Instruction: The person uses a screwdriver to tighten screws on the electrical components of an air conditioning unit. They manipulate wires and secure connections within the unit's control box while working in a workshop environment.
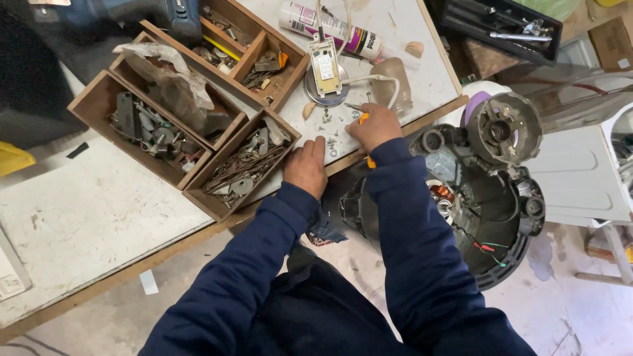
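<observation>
The dark motor housing (488, 191) sat open beside the person's lap. The left hand (306, 168) lay flat and empty on the white bench (99, 211), and the right hand (376, 125) closed on an orange-handled screwdriver (363, 118) above loose screws (330, 142). Sorting them would likely go best with slow fingertip sweeps, clear of the wooden trays (237, 168) behind

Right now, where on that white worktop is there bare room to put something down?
The widest bare patch is the scuffed white worktop left of the wooden compartment trays. Around both hands, loose small screws crowd the surface, with a white sealant tube behind them.
</observation>
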